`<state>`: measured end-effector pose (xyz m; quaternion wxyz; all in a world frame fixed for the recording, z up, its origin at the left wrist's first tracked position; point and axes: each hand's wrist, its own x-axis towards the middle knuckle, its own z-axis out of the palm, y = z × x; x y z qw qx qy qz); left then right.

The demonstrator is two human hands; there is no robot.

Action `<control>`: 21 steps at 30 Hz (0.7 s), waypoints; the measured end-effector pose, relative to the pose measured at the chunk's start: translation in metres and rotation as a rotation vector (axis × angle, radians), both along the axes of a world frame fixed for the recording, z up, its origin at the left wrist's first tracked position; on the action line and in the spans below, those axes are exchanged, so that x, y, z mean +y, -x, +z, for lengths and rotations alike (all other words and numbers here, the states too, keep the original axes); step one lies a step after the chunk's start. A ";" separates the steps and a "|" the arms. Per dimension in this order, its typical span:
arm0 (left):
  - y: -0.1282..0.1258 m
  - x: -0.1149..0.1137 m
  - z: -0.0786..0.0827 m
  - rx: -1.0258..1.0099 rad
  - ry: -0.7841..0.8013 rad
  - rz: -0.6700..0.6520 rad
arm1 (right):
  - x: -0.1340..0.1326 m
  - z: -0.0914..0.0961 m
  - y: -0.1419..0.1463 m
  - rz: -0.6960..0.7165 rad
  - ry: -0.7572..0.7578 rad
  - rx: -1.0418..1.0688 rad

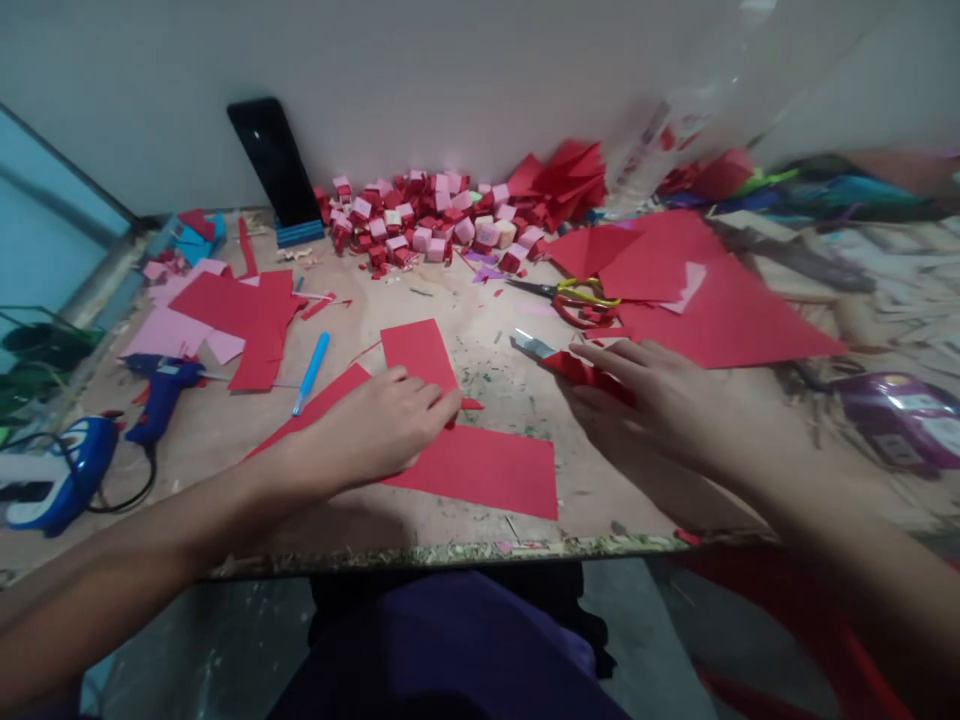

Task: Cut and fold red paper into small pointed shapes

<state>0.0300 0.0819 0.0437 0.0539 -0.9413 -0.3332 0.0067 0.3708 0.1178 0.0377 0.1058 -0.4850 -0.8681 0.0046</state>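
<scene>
Right hand (649,390) gripped a craft knife (534,345) as left hand (397,420) lay on red paper

The right hand's fingers were closed around the knife's red handle, its metal blade pointing toward the far left; whether the tip met the worktable (247,495) could not be told. The left hand was curled low, knuckles up, over the place where several red pieces came together. Whether its fingertips pinched anything could not be told.

Around that hand lay the paper: a wide rectangle (491,470) nearest the table's front edge, a smaller piece (418,352) beyond the fingers, and a slanting strip (319,408) partly hidden behind the forearm. The blade stood apart from all three, to their right.

Farther left, a blue pen (311,372) lay near a stack of red and pink offcuts (240,310), with a blue glue gun (159,395) beside it. Beyond the blade, yellow-handled scissors (574,295) lay just beside a large red sheet (701,290). At the back, pink and red cubes (435,222) were heaped near the wall, and a dark phone (271,160) leaned in a blue stand (300,233). A shiny purple object (900,420) sat at the far right.
</scene>
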 end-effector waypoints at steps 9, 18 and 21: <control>0.009 0.001 0.039 -0.972 0.248 0.370 | 0.007 0.023 0.070 0.180 0.309 0.591; 0.023 0.016 0.007 -1.844 0.711 0.668 | 0.022 0.000 0.124 -0.127 1.014 1.378; 0.027 0.023 -0.006 -1.847 0.784 0.729 | 0.019 -0.008 0.124 -0.222 1.047 1.433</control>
